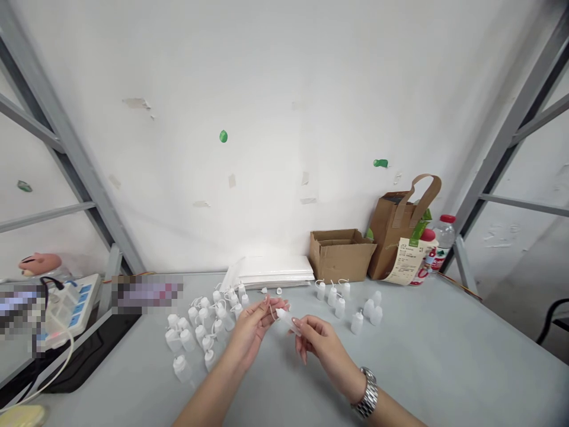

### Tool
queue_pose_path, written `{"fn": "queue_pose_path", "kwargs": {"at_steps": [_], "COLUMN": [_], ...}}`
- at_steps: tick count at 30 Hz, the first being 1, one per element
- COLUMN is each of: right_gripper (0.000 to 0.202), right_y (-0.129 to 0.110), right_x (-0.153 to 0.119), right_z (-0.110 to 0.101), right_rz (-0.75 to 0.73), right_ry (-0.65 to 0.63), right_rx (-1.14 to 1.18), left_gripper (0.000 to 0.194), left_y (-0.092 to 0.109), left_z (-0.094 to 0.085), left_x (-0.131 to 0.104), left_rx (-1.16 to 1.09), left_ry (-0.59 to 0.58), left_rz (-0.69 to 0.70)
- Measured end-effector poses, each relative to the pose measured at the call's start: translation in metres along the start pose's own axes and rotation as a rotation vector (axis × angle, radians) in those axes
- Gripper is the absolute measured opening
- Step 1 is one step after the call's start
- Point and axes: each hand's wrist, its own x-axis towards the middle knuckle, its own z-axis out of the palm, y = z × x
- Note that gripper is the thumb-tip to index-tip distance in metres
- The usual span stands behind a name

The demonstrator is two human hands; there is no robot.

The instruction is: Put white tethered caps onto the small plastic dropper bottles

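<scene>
Near the middle of the grey table, my right hand [317, 338] pinches a small translucent white bottle [288, 321], tilted with its tip toward the upper left. My left hand [256, 325] is beside that tip, its fingers closed on a thin white loop strap with a small cap, partly hidden by the fingers. Several similar white bottles [181, 367] stand to the left, many with looped cap straps. To the right are several more bottles [357, 322], some with straps. Two small loose white caps [279, 291] lie behind my hands.
At the back are a stack of white sheets [275, 270], an open cardboard box [342, 264], a brown paper bag [386, 237] and a plastic bottle with a red cap [444, 237]. A power strip [75, 311] and a black mat [95, 353] are at the left.
</scene>
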Motion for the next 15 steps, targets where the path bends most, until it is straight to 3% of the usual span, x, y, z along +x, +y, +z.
{"fn": "queue_pose_path", "kwargs": {"at_steps": [15], "right_gripper": [0.041], "right_y": [0.0019], "right_x": [0.0001], "right_z": [0.0007], "right_rz": [-0.026], "right_ry": [0.007], "right_rx": [-0.059], "left_gripper": [0.027], "left_y": [0.0014], "left_z": [0.0019], "left_x": [-0.0025], "left_rx": [0.105], "left_ry": [-0.06], "left_rz": [0.057]}}
